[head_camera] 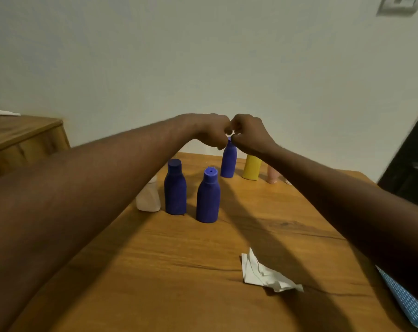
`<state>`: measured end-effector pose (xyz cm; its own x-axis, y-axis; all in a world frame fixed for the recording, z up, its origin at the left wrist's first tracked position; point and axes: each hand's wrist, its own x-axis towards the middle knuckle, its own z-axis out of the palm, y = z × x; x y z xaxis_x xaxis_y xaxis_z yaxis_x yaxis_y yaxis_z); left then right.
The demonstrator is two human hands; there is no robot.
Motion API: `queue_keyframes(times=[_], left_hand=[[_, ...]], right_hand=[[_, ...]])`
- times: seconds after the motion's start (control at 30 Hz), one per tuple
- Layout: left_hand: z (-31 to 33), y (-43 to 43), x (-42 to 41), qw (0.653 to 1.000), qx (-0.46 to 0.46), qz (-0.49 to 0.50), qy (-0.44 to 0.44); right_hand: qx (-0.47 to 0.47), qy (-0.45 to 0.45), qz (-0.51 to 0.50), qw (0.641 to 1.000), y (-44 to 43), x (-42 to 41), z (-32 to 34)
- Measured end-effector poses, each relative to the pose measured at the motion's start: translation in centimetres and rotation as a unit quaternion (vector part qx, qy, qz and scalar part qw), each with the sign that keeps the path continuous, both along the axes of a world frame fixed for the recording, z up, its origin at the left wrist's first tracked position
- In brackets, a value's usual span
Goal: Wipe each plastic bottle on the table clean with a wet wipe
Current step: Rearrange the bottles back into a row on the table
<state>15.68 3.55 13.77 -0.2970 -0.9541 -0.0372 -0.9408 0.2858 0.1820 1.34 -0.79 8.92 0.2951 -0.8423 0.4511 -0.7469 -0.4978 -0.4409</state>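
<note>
My left hand (211,131) and my right hand (250,133) are stretched out over the far side of the table, fingers curled, knuckles meeting. Nothing shows inside either hand. They cover the cap of the far blue bottle (228,161), and I cannot tell whether they touch it. Two more blue bottles (175,190) (208,200) stand nearer, beside a white bottle (148,200) partly behind my left forearm. A yellow bottle (251,167) and a pink bottle (272,176) stand at the far right. A crumpled white wet wipe (265,274) lies loose on the wooden table (179,271) in front.
A blue patterned wipe pack (404,298) lies at the table's right edge under my right forearm. A wooden cabinet (23,137) stands to the left against the pale wall. A dark door or panel (411,164) is at the right.
</note>
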Motion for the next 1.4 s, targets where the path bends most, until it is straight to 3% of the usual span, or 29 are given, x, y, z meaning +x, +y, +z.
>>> queue_keyframes(times=[0.2, 0.47, 0.8, 1.17, 1.4], left_hand=[[1.6, 5.0, 1.3, 0.999, -0.037, 0.009, 0.009], [-0.7, 9.9, 2.3, 0.999, -0.021, 0.032, 0.009], [-2.9, 11.5, 2.0, 0.998, -0.027, 0.042, 0.025], [1.0, 7.3, 3.3, 0.998, -0.062, 0.012, 0.002], [0.7, 2.9, 4.5, 0.998, -0.028, 0.008, -0.054]], right_hand=[[0.079, 0.030, 0.052, 0.995, 7.4, 0.2, 2.0], [0.208, 0.010, 0.105, 0.972, 13.4, 0.7, 0.1], [0.081, -0.116, 0.056, 0.988, 14.7, 2.1, -4.9], [0.025, -0.087, 0.026, 0.996, 6.7, 3.5, -1.2], [0.048, -0.039, 0.003, 0.998, 0.5, 6.2, -0.5]])
